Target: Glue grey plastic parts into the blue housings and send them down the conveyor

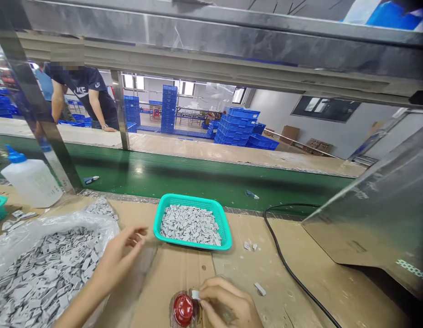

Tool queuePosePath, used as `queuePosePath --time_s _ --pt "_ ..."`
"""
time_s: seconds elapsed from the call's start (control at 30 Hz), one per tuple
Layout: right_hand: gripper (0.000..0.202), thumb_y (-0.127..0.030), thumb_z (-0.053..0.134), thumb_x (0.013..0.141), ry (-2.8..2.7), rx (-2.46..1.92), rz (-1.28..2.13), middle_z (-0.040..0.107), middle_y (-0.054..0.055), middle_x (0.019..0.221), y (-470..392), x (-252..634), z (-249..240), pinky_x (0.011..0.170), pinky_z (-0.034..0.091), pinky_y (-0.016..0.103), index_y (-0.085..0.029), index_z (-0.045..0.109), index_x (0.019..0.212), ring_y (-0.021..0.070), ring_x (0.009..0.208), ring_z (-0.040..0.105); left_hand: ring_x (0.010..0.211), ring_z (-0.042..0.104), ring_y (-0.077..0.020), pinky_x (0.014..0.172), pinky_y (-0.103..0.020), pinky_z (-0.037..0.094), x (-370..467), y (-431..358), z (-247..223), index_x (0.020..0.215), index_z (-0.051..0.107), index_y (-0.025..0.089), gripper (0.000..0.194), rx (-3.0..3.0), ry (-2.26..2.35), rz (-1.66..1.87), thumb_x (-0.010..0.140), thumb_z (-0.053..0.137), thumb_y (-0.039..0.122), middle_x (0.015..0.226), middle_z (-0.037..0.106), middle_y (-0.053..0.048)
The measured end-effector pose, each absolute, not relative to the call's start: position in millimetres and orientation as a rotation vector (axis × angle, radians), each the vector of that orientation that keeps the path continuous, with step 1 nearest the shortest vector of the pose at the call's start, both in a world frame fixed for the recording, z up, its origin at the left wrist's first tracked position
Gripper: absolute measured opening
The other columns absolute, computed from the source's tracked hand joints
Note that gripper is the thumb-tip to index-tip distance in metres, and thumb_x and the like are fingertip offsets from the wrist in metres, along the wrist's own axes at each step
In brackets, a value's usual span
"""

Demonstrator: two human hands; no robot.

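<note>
Between the thumb and fingers of my right hand point(228, 303) is a small light grey plastic piece point(195, 294). It is held just beside a round glossy red thing point(183, 308) at the front of the bench; I cannot tell whether the two touch. My left hand point(124, 253) hovers with fingers parted and slightly curled, nothing visible in it. To its right stands a turquoise basket point(226, 223) filled with small grey pieces point(189, 224). On its left, a clear plastic bag point(107, 228) holds a large heap of similar grey pieces point(57, 269).
A white bottle with a blue cap point(32, 182) stands at the left. Loose pieces point(260, 289) and a black cable point(283, 257) lie on the right. Beyond is a green conveyor belt point(204, 175). A person point(86, 98) leans over the far side. A metal beam point(211, 41) crosses overhead.
</note>
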State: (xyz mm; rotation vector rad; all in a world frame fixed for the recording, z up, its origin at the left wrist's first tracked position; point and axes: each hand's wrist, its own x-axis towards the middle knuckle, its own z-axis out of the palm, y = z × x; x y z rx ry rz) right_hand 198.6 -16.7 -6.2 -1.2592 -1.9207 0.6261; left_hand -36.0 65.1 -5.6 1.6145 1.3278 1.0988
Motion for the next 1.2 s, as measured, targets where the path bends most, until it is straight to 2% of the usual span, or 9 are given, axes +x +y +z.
queuePosePath --time_s 0.1,0.23,0.5,0.87,1.2 --pt "0.018 -0.008 0.046 0.075 -1.963 -1.266 0.655 0.061 0.007 0.077 -17.8 196.7 -12.6 0.056 0.046 0.021 -0.016 0.062 0.074 0.0142 0.066 0.058 0.077 0.057 -0.0199 0.071 -0.031 0.045 -55.8 89.1 -23.4 0.087 0.058 0.016 0.029 1.252 1.349 1.175 0.064 0.059 0.032 0.086 0.061 -0.007" --pt "0.020 -0.005 0.044 0.077 -1.994 -1.200 0.612 0.061 0.006 0.076 -19.6 193.4 -16.3 0.063 0.047 0.023 -0.017 0.060 0.077 0.0147 0.072 0.058 0.073 0.057 -0.0135 0.069 -0.024 0.044 -61.6 97.7 -34.4 0.090 0.055 0.015 0.032 0.964 1.145 1.235 0.064 0.063 0.031 0.081 0.060 -0.004" --pt "0.021 -0.008 0.038 0.082 -2.024 -1.046 0.342 0.056 0.006 0.074 -19.4 188.1 -27.9 0.059 0.047 0.026 -0.018 0.056 0.079 0.0148 0.067 0.052 0.070 0.055 -0.0107 0.067 -0.021 0.042 -59.4 91.4 -24.9 0.087 0.057 0.014 0.025 0.957 1.108 1.205 0.065 0.062 0.026 0.080 0.059 -0.002" --pt "0.028 -0.006 0.030 0.084 -2.073 -1.034 0.249 0.052 0.007 0.074 -19.3 184.9 -35.0 0.053 0.044 0.028 -0.016 0.055 0.081 0.0153 0.065 0.048 0.071 0.054 -0.0111 0.068 -0.021 0.043 -59.1 91.2 -23.8 0.088 0.058 0.015 0.026 0.993 1.133 1.183 0.065 0.063 0.027 0.080 0.060 -0.003" --pt "0.022 -0.003 0.041 0.080 -1.961 -1.042 0.321 0.057 0.006 0.077 -24.1 182.4 -13.0 0.056 0.047 0.028 -0.018 0.057 0.085 0.0155 0.069 0.053 0.072 0.055 -0.0126 0.069 -0.023 0.042 -59.1 88.7 -19.8 0.088 0.057 0.015 0.028 1.008 1.154 1.173 0.065 0.062 0.029 0.082 0.060 -0.004"
